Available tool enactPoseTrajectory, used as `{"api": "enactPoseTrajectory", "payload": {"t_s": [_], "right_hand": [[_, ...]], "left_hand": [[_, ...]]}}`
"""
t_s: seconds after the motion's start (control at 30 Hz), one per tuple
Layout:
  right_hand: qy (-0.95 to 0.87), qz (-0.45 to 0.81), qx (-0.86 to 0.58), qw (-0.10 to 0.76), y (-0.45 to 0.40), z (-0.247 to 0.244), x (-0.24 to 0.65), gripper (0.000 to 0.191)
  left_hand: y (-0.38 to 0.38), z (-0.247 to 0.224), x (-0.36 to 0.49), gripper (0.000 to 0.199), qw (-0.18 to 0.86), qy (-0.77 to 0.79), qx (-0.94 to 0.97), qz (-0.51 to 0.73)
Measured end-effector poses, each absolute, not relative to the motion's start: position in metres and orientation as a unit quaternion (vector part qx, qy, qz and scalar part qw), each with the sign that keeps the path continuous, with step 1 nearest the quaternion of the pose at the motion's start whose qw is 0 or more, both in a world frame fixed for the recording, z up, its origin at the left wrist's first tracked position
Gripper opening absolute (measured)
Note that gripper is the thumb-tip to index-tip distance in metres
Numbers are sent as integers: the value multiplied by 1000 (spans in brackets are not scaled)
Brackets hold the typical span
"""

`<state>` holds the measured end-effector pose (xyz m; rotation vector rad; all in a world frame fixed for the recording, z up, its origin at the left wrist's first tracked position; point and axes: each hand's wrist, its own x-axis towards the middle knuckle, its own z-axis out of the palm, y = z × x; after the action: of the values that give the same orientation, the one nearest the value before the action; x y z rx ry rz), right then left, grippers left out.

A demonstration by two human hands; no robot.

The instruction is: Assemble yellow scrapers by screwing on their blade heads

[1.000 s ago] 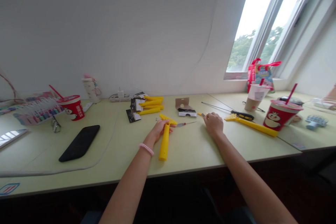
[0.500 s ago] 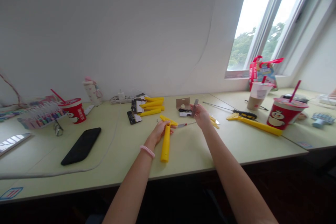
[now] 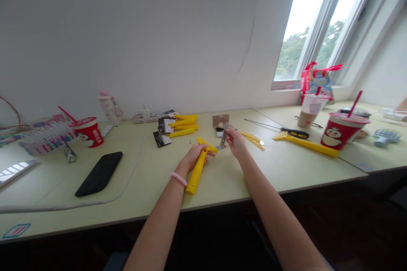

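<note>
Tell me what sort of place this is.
Probably a room in a home or dorm used as a study, not a proper workshop: a long desk runs beneath a slanted window, with a red drink cup and a phone set out on it.

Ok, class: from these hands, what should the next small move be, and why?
Probably seat the flat grey metal blade in the right hand onto the wide head of the yellow plastic scraper handle in the left hand: its tip is already close.
</note>
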<state>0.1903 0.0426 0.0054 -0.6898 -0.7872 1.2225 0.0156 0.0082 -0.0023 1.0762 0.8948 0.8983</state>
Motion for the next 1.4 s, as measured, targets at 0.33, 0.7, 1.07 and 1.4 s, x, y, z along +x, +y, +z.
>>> {"api": "enactPoseTrajectory", "payload": {"t_s": [0.33,0.7,1.07,1.4], "right_hand": [[-433,544,-285,660,31,9,182,12],[-447,558,-252,652,32,10,178,13],[-585,459,-359,564,27,4,174,41],[-697,328,-403,494,31,-3,171,22]], "left_hand": [[6,1,15,28,676,404,478,389],[9,0,15,36,699,398,450,387],[8,-3,17,23,669,374,483,422],[8,-4,21,28,607,377,531,456]]}}
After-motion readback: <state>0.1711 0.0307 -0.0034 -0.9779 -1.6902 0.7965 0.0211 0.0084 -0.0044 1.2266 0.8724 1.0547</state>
